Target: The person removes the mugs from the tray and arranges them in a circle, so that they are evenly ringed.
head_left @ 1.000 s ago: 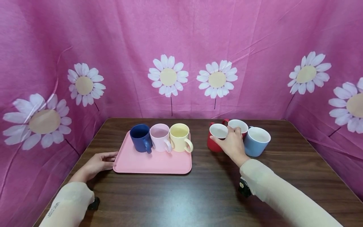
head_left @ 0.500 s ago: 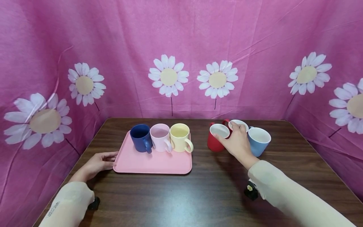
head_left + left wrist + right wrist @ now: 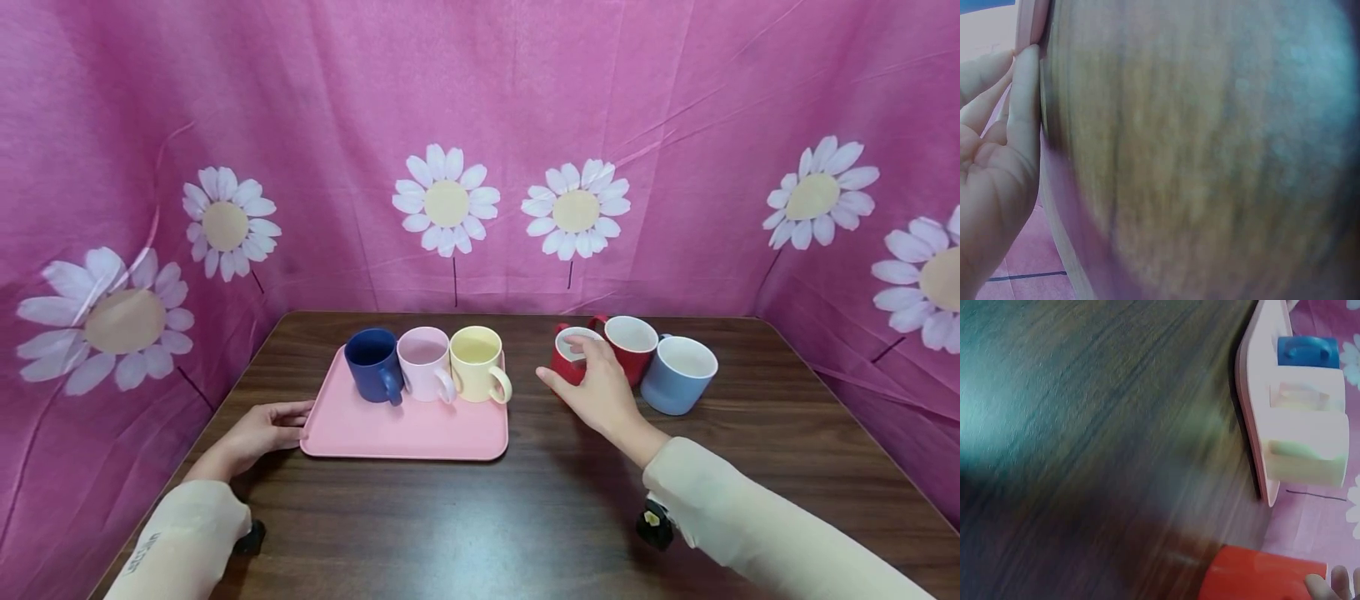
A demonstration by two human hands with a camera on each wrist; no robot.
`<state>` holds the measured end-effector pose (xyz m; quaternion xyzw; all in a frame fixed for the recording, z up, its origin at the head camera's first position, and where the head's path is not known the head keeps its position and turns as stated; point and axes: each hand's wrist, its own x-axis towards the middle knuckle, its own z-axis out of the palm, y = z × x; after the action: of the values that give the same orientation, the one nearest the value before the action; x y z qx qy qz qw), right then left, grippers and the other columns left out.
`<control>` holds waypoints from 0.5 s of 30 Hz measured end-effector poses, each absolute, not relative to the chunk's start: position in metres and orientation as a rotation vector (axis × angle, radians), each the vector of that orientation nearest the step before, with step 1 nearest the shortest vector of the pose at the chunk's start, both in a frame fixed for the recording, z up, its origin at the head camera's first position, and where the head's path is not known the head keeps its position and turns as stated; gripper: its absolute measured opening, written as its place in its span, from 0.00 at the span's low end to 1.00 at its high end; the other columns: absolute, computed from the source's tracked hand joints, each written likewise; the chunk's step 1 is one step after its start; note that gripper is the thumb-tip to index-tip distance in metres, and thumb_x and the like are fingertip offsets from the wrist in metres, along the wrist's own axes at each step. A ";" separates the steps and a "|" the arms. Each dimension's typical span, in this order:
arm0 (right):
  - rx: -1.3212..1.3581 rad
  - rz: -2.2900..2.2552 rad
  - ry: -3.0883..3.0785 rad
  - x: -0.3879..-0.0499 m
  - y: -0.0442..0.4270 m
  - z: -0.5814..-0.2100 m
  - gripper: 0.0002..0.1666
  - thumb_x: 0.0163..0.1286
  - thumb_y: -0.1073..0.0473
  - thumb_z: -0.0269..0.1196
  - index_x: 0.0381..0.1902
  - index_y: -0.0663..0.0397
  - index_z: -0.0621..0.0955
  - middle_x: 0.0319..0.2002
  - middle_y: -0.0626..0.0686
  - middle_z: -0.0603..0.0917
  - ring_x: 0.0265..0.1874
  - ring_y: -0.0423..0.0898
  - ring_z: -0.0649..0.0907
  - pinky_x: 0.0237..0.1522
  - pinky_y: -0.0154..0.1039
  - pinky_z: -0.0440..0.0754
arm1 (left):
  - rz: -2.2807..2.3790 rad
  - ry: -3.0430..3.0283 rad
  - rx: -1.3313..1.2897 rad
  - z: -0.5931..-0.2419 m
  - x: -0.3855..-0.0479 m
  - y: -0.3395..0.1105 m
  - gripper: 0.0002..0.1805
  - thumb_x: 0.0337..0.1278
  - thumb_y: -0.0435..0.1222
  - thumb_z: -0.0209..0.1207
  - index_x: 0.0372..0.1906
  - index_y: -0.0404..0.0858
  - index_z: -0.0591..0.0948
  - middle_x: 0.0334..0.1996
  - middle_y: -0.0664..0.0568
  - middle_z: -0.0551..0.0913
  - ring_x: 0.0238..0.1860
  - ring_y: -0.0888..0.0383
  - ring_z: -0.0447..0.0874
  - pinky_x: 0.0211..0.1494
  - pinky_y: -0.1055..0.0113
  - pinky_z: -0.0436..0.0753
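Note:
The left hand has its fingers against the left edge of the pink tray; in the left wrist view the hand touches the tray's edge. On the tray stand a dark blue mug, a light pink mug and a yellow mug. The right hand, thumb and fingers spread, is at the front of the left red mug, partly covering it; whether it touches is unclear. That red mug shows beside the fingertips in the right wrist view.
Another red mug, white inside, stands right of the first, and a light blue mug is at its right. A pink curtain with daisies rises behind the wooden table.
The right hand first drew slightly right, then moved left and now lies in front of the left red mug, leaving the other red mug in full view. The left hand and tray look unmoved.

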<state>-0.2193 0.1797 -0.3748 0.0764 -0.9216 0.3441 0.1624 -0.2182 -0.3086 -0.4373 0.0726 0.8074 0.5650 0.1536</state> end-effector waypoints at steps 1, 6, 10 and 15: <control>0.237 1.000 -2.628 -0.220 0.178 -0.376 0.41 0.56 0.43 0.71 0.60 0.59 0.71 0.52 0.61 0.76 0.49 0.56 0.77 0.50 0.54 0.76 | 1.621 2.313 0.214 -0.437 -0.218 -0.309 0.34 0.56 0.25 0.61 0.65 0.17 0.59 0.55 0.24 0.71 0.43 0.66 0.79 0.43 0.69 0.81; 0.307 1.101 -2.635 -0.224 0.169 -0.385 0.36 0.56 0.48 0.72 0.57 0.61 0.74 0.51 0.61 0.79 0.44 0.54 0.81 0.48 0.50 0.79 | 1.634 2.302 0.203 -0.437 -0.219 -0.309 0.34 0.56 0.25 0.61 0.65 0.17 0.60 0.55 0.25 0.73 0.43 0.66 0.80 0.44 0.69 0.81; 0.328 1.156 -2.672 -0.229 0.164 -0.393 0.33 0.57 0.47 0.71 0.55 0.60 0.76 0.51 0.60 0.79 0.42 0.53 0.82 0.46 0.48 0.80 | 1.635 2.295 0.201 -0.437 -0.219 -0.309 0.34 0.56 0.24 0.61 0.65 0.17 0.59 0.54 0.25 0.73 0.43 0.65 0.80 0.44 0.68 0.81; 0.329 1.229 -2.724 -0.237 0.158 -0.401 0.32 0.59 0.46 0.70 0.55 0.58 0.76 0.53 0.60 0.79 0.43 0.53 0.83 0.45 0.49 0.81 | 1.603 2.330 0.161 -0.435 -0.219 -0.307 0.34 0.55 0.25 0.62 0.65 0.18 0.61 0.55 0.26 0.73 0.44 0.63 0.80 0.44 0.68 0.81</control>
<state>-0.2375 0.1578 -0.4014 0.1091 -0.9040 0.4079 0.0677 -0.2188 -0.3071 -0.4354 0.0561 0.8128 0.5591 0.1536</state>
